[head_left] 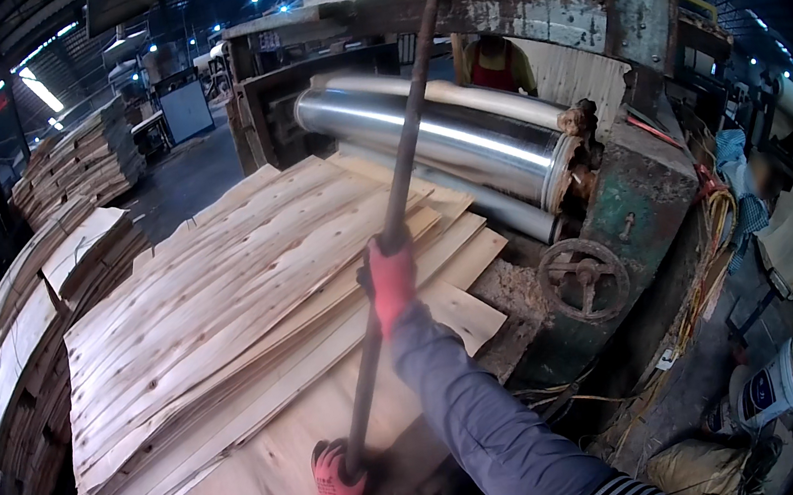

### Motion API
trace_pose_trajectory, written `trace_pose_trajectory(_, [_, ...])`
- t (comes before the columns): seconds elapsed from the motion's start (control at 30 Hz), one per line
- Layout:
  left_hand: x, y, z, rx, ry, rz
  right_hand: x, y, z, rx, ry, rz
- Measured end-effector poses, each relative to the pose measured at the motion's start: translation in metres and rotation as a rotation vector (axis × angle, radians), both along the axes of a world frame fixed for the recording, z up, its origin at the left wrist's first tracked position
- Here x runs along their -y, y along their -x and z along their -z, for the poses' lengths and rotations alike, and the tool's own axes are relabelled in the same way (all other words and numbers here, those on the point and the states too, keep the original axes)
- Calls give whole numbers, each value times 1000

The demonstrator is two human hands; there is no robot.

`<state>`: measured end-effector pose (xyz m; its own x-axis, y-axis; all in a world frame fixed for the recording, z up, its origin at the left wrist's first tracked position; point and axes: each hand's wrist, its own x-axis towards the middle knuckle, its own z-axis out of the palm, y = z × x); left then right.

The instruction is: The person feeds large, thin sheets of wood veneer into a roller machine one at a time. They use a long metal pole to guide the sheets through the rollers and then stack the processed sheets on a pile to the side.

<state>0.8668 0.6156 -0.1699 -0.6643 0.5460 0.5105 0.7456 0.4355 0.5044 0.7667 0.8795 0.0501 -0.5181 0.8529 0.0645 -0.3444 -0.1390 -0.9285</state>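
Both my hands, in red-and-black gloves, are closed around a long dark pole [410,141]. It slants from low in front of me up past the top of the machine frame. My left hand [337,482] grips its lower end, near the front edge of the veneer stack. Farther up the shaft, my right hand [392,280] wraps round it above the stack's right side. Beneath the pole lies the stack of thin wood veneer sheets [213,302], knotty and unevenly fanned. Beyond it the pole crosses in front of a shiny metal roller [473,142].
A rusty handwheel [583,280] sits on the green machine side at right, near yellow cables [714,226]. Farther right stands a white bucket [768,386]. More veneer piles [84,153] rise at left. Another person [498,64] is behind the rollers.
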Motion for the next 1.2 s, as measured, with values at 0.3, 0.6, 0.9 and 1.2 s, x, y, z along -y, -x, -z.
trace_pose_trajectory(0.3, [-2,2,-1,29,22,45,-14,11,14,-37,-87,1])
trace_pose_trajectory(0.6, [-3,6,-7,-24,2,144,-11,-6,-7,-77,-38,-63])
trace_pose_trajectory(0.9, [-18,0,0,92,-47,49,-17,1,3,-66,-44,19])
trace_pose_trajectory(1.2, [-11,9,23,75,-49,-3,-11,7,17,67,-618,375])
